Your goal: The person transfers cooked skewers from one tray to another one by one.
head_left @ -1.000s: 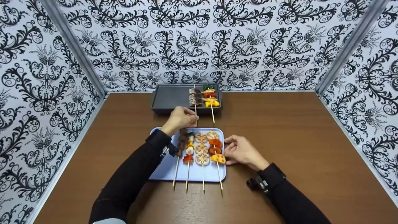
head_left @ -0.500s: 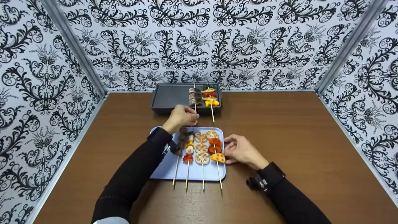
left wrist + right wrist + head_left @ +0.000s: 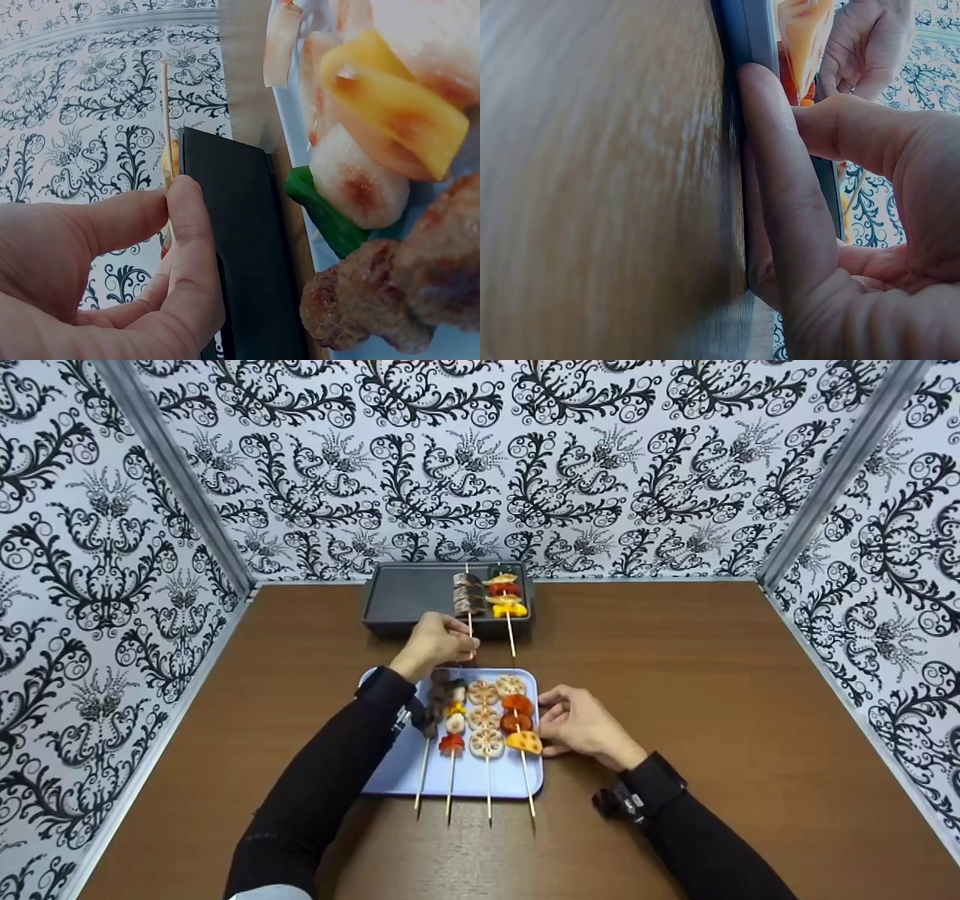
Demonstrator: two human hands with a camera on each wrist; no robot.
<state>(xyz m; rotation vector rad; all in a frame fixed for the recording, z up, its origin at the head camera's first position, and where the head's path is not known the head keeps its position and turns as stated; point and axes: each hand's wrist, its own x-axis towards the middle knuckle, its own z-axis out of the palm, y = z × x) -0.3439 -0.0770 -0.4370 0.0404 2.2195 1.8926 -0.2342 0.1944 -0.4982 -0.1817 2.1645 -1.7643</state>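
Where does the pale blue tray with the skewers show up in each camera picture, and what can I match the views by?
Head: the tray lies just below the middle, between the two forearms.
Left wrist: the tray runs down the right side, largely covered by food.
Right wrist: only the edge of the tray shows clearly, at the top, slightly right of the middle.
Shared landmark: the black-and-white patterned wall.

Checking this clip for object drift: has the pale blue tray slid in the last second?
No. In the head view, the pale blue tray shows no visible shift either way against the dark griddle; the gap between them looks unchanged.
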